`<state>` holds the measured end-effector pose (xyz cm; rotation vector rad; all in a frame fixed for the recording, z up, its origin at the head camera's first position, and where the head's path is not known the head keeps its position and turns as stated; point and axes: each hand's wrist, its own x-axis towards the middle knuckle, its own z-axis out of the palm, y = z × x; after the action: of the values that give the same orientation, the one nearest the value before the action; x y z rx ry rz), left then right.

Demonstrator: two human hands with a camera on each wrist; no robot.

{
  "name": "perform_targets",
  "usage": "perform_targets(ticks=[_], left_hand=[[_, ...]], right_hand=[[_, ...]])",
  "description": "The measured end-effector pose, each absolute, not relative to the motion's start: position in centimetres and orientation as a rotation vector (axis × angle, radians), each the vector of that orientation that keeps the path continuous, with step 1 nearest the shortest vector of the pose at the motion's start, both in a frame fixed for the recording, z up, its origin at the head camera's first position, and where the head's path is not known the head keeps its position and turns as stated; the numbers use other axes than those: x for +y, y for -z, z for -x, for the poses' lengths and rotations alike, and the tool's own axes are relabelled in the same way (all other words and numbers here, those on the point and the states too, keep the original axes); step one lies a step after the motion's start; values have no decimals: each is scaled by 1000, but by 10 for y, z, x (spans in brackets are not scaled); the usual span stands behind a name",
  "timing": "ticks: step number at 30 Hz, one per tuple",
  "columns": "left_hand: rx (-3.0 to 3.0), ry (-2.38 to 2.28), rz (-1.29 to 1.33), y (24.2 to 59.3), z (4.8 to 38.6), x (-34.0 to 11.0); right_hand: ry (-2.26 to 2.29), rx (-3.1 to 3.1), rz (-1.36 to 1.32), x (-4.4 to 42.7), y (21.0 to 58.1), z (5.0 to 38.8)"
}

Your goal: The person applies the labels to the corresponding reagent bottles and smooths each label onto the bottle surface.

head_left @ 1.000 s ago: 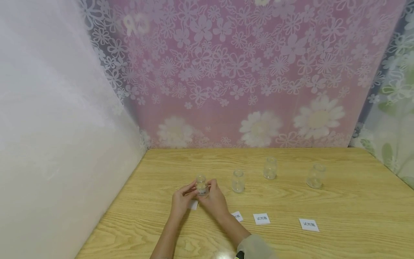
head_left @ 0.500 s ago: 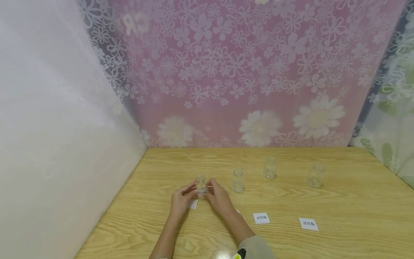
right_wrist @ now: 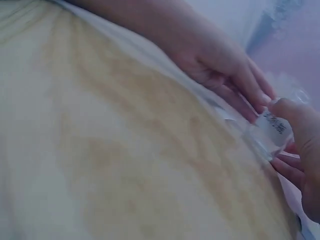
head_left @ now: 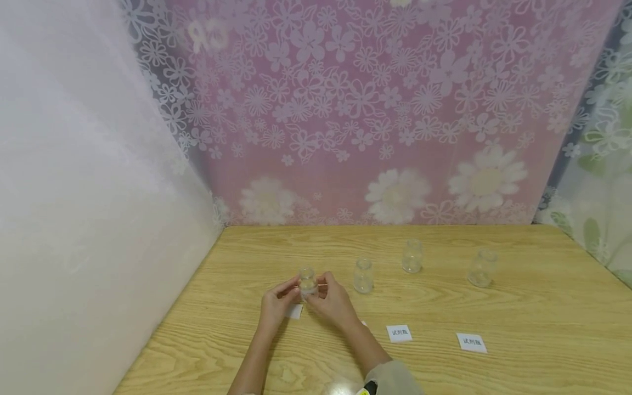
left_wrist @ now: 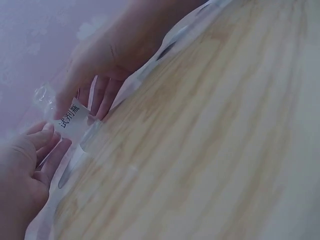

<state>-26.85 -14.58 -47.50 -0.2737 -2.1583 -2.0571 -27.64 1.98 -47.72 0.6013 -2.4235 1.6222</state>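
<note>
A small clear glass bottle (head_left: 307, 276) stands upright between both hands, a little left of the table's middle. A white paper label (left_wrist: 73, 120) with handwritten Chinese characters lies against its front. The left hand (head_left: 276, 308) holds the bottle's left side between thumb and fingers. From the right, the right hand (head_left: 337, 303) grips it, its thumb across the label and its fingers around the side. In the right wrist view, the label (right_wrist: 275, 124) is partly covered by the right thumb. Whether the bottle's base touches the table is hard to tell.
Three more clear glass bottles stand to the right: a near one (head_left: 363, 277), a far one (head_left: 412, 257) and a rightmost one (head_left: 482, 269). Written paper labels lie in front, one in the middle (head_left: 399, 333) and one at right (head_left: 472, 343). A blank-looking paper (head_left: 294, 311) lies by the left hand.
The right thumb has moved over the label on the bottle's front, hiding the writing in the head view. The right forearm has shifted slightly, covering most of one table label. The left hand barely moved.
</note>
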Motion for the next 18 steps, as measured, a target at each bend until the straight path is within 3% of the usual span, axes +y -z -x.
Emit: perform_targets(ticks=[18], left_hand=[[-2208,2049,337,465,261,-147]], right_hand=[[-1620,-2405,-621,22,473,271]])
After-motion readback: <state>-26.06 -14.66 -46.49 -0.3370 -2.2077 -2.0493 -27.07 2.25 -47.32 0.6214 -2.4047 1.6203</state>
